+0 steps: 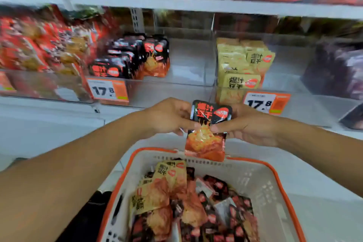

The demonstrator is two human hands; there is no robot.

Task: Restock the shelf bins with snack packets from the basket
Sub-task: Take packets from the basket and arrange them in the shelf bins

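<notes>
Both hands hold one black-and-orange snack packet (206,129) upright above the far rim of the basket (275,179) — a white plastic one with an orange edge. The left hand (169,116) pinches the packet's left edge, fingers curled onto it; the right hand (245,124) pinches the right edge, thumb on the front face. The packet's lower end hangs just over the basket rim, in front of the shelf.

Inside the basket lies a loose heap of packets (188,206), black-and-orange ones mixed with yellow ones (their print is too blurred to read).

On the shelf behind, a clear bin (188,76) holds black packets (133,57) stacked at its left side, with bare floor to their right. The next bin to the right holds yellow packets (241,67). Orange price tags (108,90) — possibly reading 17.8 — hang on both bin fronts.
</notes>
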